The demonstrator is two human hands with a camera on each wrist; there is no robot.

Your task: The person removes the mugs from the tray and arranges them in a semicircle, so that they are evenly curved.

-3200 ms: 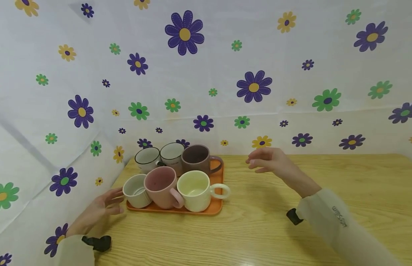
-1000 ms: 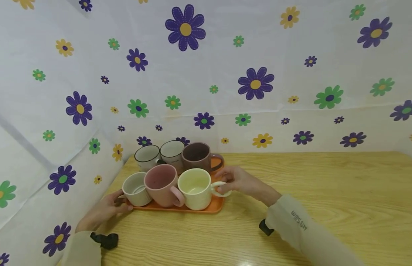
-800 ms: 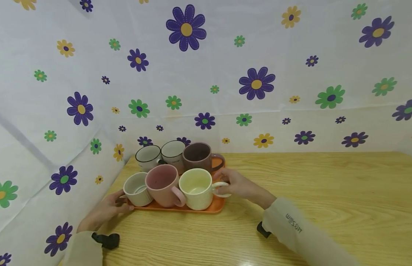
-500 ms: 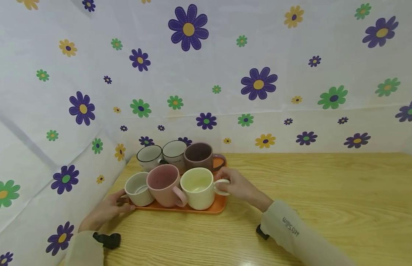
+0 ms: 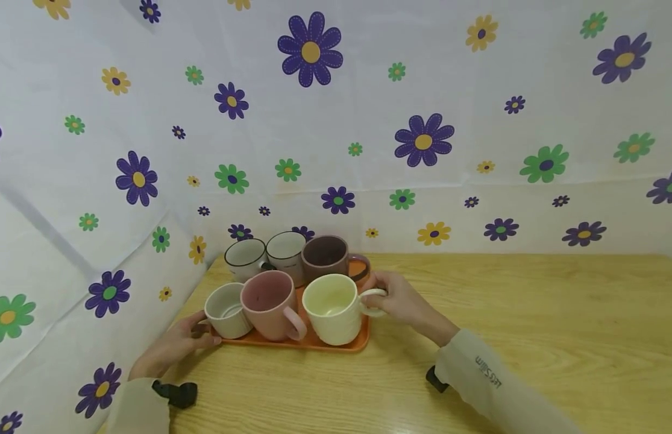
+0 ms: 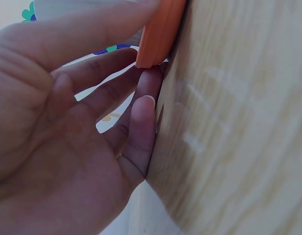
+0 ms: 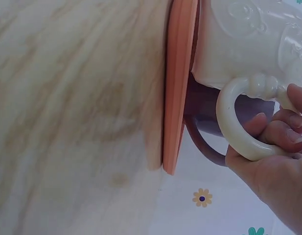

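Observation:
My right hand [image 5: 399,301] grips the ring handle [image 7: 234,122] of a pale yellow mug [image 5: 336,316], fingers curled through and round it. The mug is over the front right of an orange tray [image 5: 319,343], with a gap between it and the pink mug [image 5: 267,310]. Whether its base touches the tray, I cannot tell. My left hand [image 5: 175,343] holds the tray's front left corner, its thumb at the orange rim [image 6: 160,34] and fingers by the edge. Beside that hand stands a small whitish cup [image 5: 227,316].
At the back of the tray stand two white mugs with dark rims, one left [image 5: 245,259] and one in the middle [image 5: 285,256], and a brown-purple mug [image 5: 326,259]. The wooden table [image 5: 509,325] meets a flower-printed cloth [image 5: 357,96] behind and at left.
My right hand came in from the right and took the yellow mug's handle; the mug has shifted right, away from the pink one. My left hand moved onto the tray's corner.

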